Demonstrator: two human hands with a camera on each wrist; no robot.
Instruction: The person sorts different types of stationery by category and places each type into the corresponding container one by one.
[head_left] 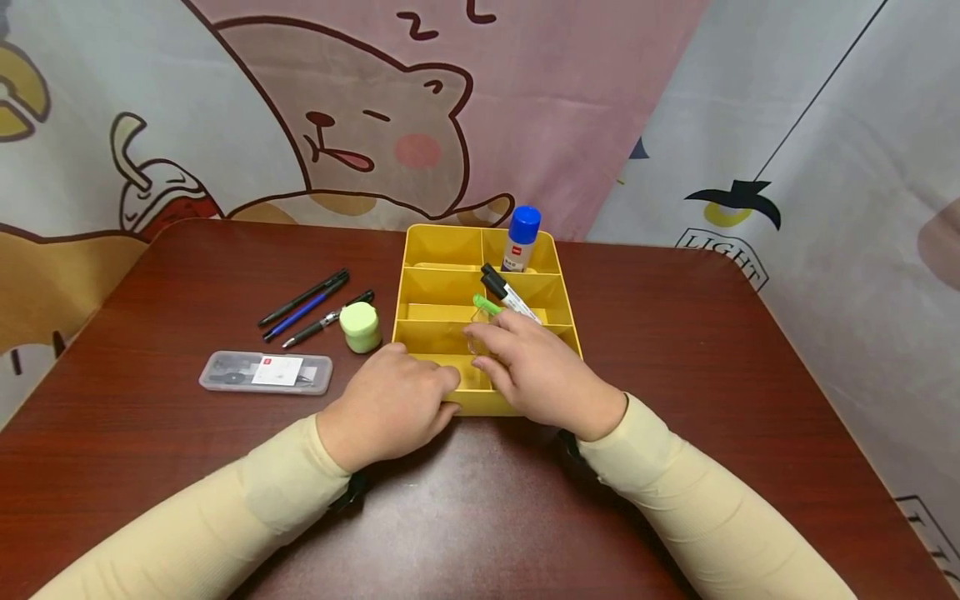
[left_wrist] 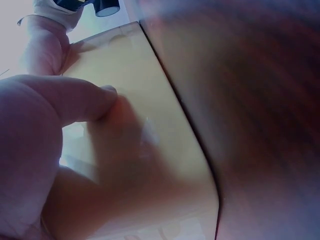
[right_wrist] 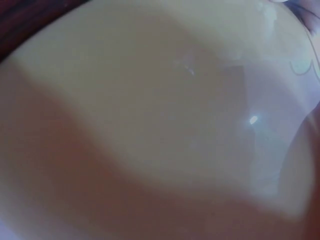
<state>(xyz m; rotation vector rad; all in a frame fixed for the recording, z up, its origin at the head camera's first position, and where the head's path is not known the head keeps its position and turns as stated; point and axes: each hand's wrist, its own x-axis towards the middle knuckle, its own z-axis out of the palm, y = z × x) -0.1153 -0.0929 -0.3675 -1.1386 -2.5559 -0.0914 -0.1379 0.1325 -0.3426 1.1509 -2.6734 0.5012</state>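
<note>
A yellow divided organizer box [head_left: 480,403] sits on the table in the head view. My left hand [head_left: 393,400] grips its front left corner, fingers over the rim. In the left wrist view the thumb [left_wrist: 87,100] presses on the outer front wall. Over the front compartments, my right hand [head_left: 536,371] pinches a small clear item with a green part [head_left: 486,305]; my fingers hide much of it, and I cannot tell its kind. Black-capped markers [head_left: 510,293] lean in the middle right compartment. A glue stick with a blue cap [head_left: 522,237] stands in the back right one.
Left of the box are a light green round-lidded jar [head_left: 361,327], a black pen [head_left: 303,297], a blue pen [head_left: 306,315] and a dark pen with a silver grip [head_left: 327,320]. Nearer lies a clear plastic case [head_left: 266,372] with a compass inside. A printed cloth [head_left: 555,100] hangs behind the table.
</note>
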